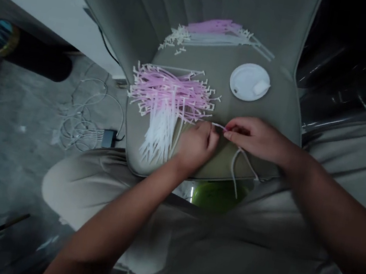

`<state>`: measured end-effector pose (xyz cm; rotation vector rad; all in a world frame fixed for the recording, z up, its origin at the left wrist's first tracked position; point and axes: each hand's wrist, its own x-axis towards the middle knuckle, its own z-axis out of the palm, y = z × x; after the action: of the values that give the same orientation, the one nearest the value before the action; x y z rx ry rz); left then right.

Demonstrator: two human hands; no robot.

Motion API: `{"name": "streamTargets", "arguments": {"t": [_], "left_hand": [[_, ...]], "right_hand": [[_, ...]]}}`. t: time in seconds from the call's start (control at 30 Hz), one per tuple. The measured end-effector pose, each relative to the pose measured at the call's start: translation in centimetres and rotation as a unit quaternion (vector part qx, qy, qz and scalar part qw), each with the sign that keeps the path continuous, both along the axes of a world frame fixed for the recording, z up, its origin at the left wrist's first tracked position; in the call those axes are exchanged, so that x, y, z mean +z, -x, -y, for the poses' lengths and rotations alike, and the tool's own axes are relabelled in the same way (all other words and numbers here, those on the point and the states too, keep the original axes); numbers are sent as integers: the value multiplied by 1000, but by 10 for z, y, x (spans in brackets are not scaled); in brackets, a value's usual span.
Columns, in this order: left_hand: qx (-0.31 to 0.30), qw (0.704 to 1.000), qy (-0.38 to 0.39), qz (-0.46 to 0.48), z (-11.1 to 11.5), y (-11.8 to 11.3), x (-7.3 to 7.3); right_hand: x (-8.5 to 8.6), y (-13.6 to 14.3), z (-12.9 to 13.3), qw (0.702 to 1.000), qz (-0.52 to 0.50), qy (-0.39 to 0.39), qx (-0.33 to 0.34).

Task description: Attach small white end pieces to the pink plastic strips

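My left hand (199, 142) is closed around one end of a thin white tube (219, 125) near the front of the chair seat. My right hand (256, 137) pinches the tube's other side, where a small pink part shows at the fingertips. Below the right hand, thin white tube lengths (233, 164) hang over the seat's front edge. Beside my left hand lies a pile of pink tubes (177, 89) with small white T-shaped ends, and white tubes (160, 133) fan out from it toward me. What lies inside my left fist is hidden.
Farther back on the grey chair seat (213, 60) lies another bundle of pink and white tubes (214, 34). A round white lid (243, 84) holds a small white piece. Tangled cables (82, 122) and a black cylinder (45, 55) are on the floor at left; something green (218, 196) shows beneath the seat.
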<state>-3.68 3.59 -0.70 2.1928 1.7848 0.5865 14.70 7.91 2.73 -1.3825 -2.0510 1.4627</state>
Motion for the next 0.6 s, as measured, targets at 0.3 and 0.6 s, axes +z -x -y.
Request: {"name": "streamTargets", "arguments": {"t": [0.3,0.6], "left_hand": [[66,997,-32,19,-8,2,0],[104,991,-74,44,13,7,10]], "right_hand": [[-9,-8,18,972,123,-201,14],[-19,-4,59,931,199,-304,-26]]}}
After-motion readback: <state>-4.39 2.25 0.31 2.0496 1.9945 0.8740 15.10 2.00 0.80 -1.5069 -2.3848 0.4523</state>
